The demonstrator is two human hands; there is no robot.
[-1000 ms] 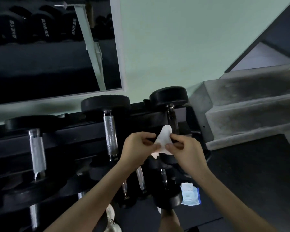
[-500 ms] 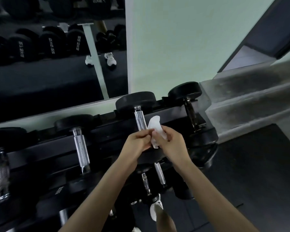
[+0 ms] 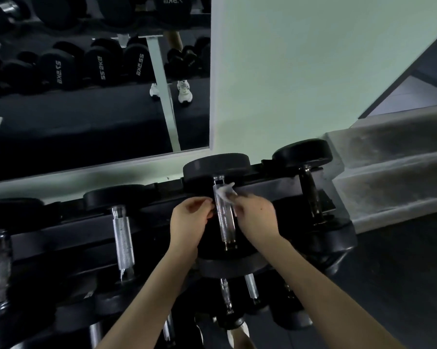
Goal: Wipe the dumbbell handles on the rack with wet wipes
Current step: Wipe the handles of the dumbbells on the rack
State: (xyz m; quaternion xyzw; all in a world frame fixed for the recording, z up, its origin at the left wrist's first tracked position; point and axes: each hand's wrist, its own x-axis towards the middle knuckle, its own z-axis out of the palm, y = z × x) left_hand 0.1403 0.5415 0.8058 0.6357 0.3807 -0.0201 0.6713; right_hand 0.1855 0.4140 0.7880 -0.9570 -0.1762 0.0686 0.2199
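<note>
A black dumbbell with a knurled chrome handle [image 3: 226,220] lies on the top tier of the black rack [image 3: 61,233]. My right hand [image 3: 256,215] pinches a white wet wipe [image 3: 226,191] against the upper end of that handle, on its right side. Just left of the handle is my left hand [image 3: 191,216], fingers curled, fingertips close to the bar; whether it grips anything is not clear. To the right, another dumbbell with a dark handle [image 3: 310,195] sits at the rack's end. More chrome handles [image 3: 123,241] lie to the left.
A wall mirror [image 3: 86,84] behind the rack reflects more dumbbells and white shoes. Concrete steps [image 3: 393,177] rise at the right. Lower tiers hold smaller dumbbells [image 3: 250,288]. Dark rubber floor [image 3: 401,285] lies to the right. My white shoe [image 3: 237,333] shows below.
Both hands have moved up to the second handle from the right. The wipe, earlier held between both hands, is now pressed by the right hand against the handle's top.
</note>
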